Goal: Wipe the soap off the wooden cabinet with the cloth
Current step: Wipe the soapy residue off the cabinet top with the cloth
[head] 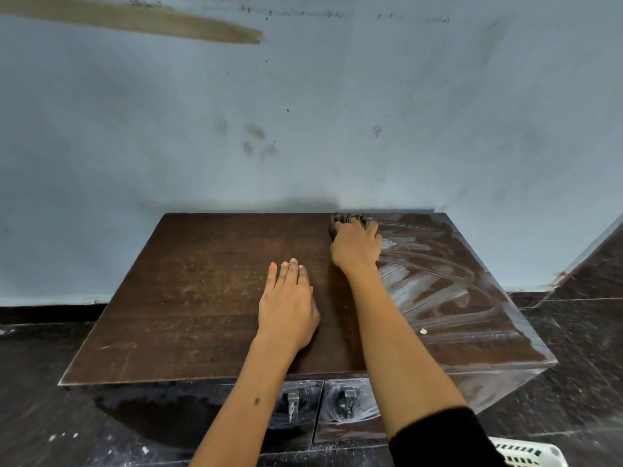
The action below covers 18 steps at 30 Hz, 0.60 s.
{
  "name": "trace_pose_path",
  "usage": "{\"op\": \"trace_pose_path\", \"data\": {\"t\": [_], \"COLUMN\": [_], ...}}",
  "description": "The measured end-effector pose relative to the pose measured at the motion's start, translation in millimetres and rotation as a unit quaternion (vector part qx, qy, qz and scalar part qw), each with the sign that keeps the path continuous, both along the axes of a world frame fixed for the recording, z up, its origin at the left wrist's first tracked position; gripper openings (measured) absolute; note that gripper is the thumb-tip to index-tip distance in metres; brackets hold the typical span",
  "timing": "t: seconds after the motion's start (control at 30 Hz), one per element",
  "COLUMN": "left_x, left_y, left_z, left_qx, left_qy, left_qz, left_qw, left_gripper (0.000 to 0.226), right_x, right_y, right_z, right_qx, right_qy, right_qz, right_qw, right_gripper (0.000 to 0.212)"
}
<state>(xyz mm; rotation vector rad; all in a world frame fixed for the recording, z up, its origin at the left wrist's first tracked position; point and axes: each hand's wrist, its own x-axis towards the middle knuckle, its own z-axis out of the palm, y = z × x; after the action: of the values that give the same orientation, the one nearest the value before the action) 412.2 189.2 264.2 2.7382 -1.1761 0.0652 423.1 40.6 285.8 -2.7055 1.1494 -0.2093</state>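
The wooden cabinet (209,298) stands against a pale wall (303,112), with soap (438,291) streaked white over the right part of its top. The left hand (286,305) lies flat mid-top, fingers straight and together. The right hand (355,246) grips the bunched cloth (347,220) at the back edge, beside the soap.

1. The cloth (350,220) at the cabinet's (209,298) back edge is mostly hidden under the right hand (356,246); only a dark bunched rim shows.
2. The right hand's fingers are buried in the cloth, out of sight.
3. The white basket (526,454) is cut off by the bottom edge.
4. The two drawer handles (293,401) are partly covered by the forearms.
5. The tan streak (151,23) on the wall is blurred.
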Motion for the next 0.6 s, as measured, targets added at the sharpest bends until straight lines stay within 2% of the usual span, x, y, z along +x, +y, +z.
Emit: {"op": "trace_pose_path", "data": {"t": [0.17, 0.37, 0.6], "left_x": [0.4, 2.9, 3.1], "left_y": [-1.1, -0.1, 2.3], "left_z": [-0.4, 0.9, 0.7], "left_qx": [0.004, 0.005, 0.007], "left_qy": [-0.002, -0.005, -0.001], "left_qz": [-0.002, -0.006, -0.013], "left_qw": [1.0, 1.0, 1.0], "left_gripper": [0.051, 0.05, 0.051], "right_x": [25.1, 26.1, 27.1], "right_y": [-8.6, -18.0, -26.9], "right_z": [3.2, 2.8, 7.2], "right_qx": [-0.001, -0.01, -0.004], "right_qy": [0.017, 0.006, 0.023], "right_qz": [-0.016, 0.043, -0.023], "right_qw": [1.0, 0.999, 0.999], "right_gripper": [0.037, 0.036, 0.029]}}
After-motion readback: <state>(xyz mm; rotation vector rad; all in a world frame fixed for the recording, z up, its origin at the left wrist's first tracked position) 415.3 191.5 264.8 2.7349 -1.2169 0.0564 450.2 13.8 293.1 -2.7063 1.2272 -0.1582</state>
